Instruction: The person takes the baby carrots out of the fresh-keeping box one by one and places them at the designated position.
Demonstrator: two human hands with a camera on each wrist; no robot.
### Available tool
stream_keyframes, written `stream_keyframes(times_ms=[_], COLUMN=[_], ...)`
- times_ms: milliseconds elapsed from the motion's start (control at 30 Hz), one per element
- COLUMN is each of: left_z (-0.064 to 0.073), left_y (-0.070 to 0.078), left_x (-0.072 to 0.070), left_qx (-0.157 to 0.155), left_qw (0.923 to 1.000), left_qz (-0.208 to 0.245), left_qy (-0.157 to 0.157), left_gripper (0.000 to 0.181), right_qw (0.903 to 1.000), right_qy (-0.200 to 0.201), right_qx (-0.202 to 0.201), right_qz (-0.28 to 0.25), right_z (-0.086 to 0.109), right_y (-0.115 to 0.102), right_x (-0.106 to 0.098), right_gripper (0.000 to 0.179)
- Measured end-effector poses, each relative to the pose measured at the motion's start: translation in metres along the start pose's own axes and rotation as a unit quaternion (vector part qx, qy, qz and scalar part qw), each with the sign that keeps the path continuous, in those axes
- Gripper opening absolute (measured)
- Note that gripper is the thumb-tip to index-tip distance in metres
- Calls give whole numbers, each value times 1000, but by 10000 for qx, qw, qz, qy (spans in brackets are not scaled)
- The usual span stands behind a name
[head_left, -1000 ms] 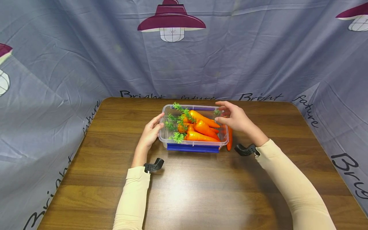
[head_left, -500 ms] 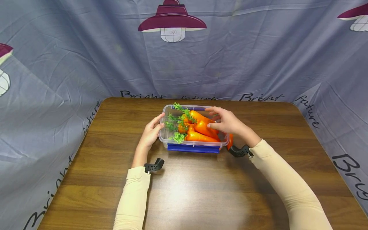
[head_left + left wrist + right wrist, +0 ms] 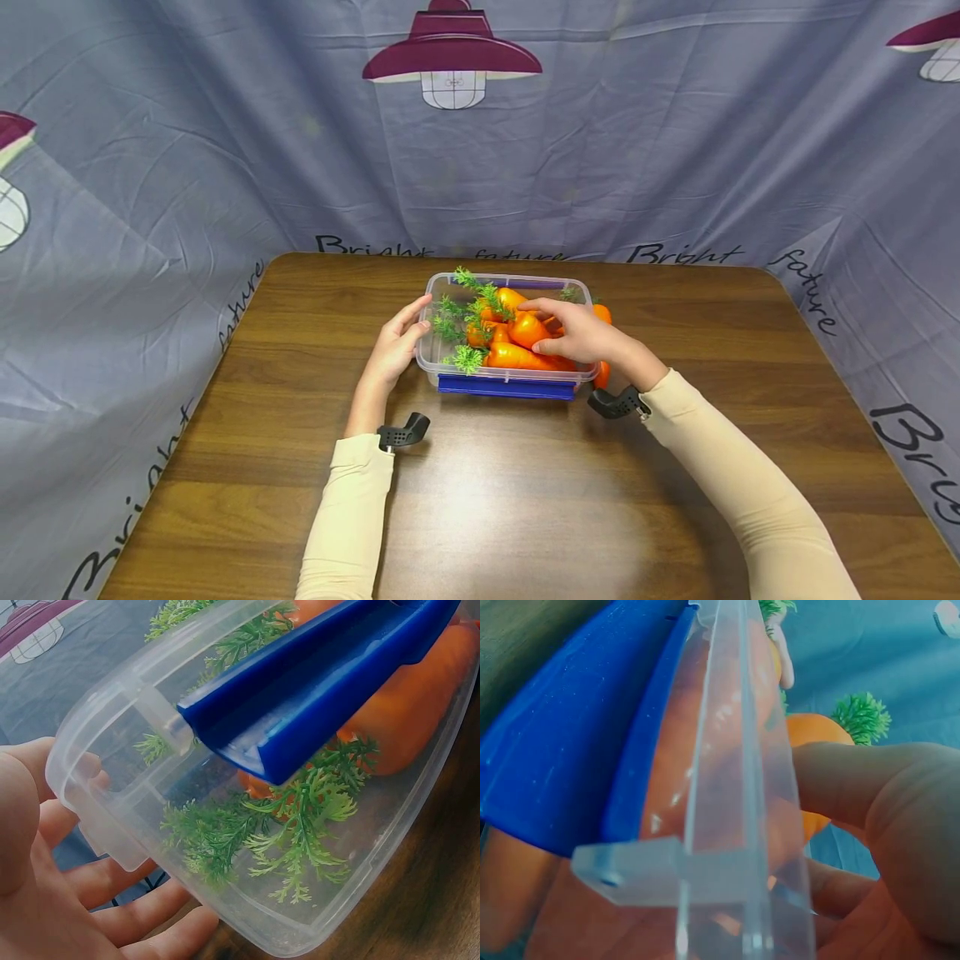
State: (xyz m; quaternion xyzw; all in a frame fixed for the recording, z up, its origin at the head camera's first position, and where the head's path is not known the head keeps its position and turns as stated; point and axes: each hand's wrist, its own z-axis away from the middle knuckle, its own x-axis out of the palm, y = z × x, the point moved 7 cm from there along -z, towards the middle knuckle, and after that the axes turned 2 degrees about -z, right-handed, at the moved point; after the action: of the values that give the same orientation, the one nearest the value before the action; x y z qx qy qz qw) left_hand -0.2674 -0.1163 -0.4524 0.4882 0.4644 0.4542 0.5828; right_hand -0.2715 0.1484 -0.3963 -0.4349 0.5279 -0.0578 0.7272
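A clear plastic box (image 3: 510,377) with blue side latches stands lidless on the table, full of shiny orange carrots (image 3: 517,357) with feathery green tops. Against the box's left end my left hand (image 3: 392,346) rests; its thumb touches the rim and, in the left wrist view, its fingers (image 3: 142,915) reach loosely along the outer wall. My right hand (image 3: 577,332) is inside the box's right half, thumb and fingers round the thick end of a carrot (image 3: 527,330). Through the clear wall in the right wrist view, my right thumb (image 3: 840,776) lies against that carrot; its fingertips are mostly hidden.
Beside the right end of the box lie more carrots (image 3: 602,375), partly covered by my right forearm. The brown wooden table (image 3: 480,500) ends at a grey-blue curtain (image 3: 600,167) printed with lamps. Black camera mounts (image 3: 405,430) sit at both wrists.
My right hand has moved left and lower, from the box's right edge onto a carrot in the middle. The left hand and the box have stayed in place.
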Motion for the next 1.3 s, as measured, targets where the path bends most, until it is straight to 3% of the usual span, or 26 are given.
stream_keyframes(times_ms=[367,733,967,1300], left_z=[-2,-2,-2,-2], left_y=[-3,-1,-2,-2], left_x=[-2,-1,-1,-2], left_qx=[-20,209,77,-9], left_qw=[9999,9996,10000,9999], left_qz=[-95,-173,-7,-106], left_qy=[39,69,1,29], left_gripper=[51,54,53,52], right_qw=[9997,9998,9997,9983], right_qy=[77,85,161,434], right_qx=[-207,-147,-196,-203], right_qz=[81,83,-8,-341], right_z=[-1,-1,-2,-3], right_y=[-4,-3,-3,-6], right_x=[1,2,0,-10], right_gripper=[62,61,61,63])
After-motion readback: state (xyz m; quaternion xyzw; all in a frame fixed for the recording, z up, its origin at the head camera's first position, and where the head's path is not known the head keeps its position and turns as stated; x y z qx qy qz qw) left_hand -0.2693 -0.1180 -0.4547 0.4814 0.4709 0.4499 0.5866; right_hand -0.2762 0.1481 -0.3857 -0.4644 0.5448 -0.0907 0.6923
